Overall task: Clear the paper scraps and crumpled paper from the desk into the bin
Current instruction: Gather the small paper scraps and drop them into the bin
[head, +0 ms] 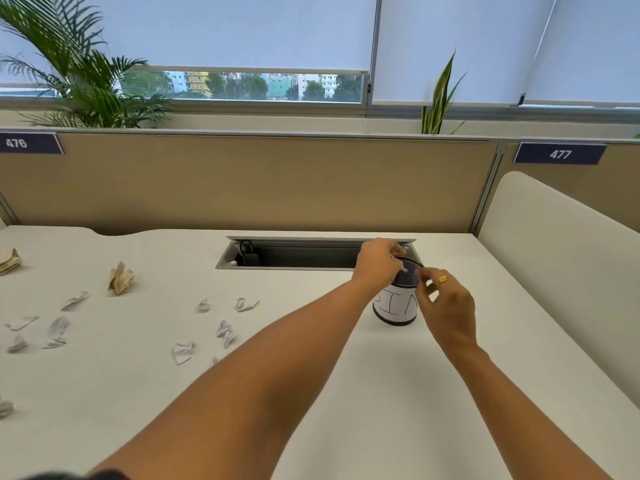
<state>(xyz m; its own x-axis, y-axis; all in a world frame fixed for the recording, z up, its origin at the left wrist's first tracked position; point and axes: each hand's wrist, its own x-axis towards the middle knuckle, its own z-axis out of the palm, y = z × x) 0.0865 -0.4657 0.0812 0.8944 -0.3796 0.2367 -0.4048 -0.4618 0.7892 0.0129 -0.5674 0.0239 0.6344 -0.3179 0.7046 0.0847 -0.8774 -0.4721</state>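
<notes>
A small black mesh bin with a white paper label stands on the white desk, right of centre. My left hand hovers over the bin's rim, fingers pinched on a tiny paper scrap. My right hand sits beside the bin on its right, fingers curled near the rim; whether it touches the bin is unclear. Several white scraps lie scattered across the left half of the desk. Two crumpled beige paper balls rest further left.
An open cable tray is sunk in the desk just behind the bin. A tan partition closes the back. A white padded divider runs along the right side.
</notes>
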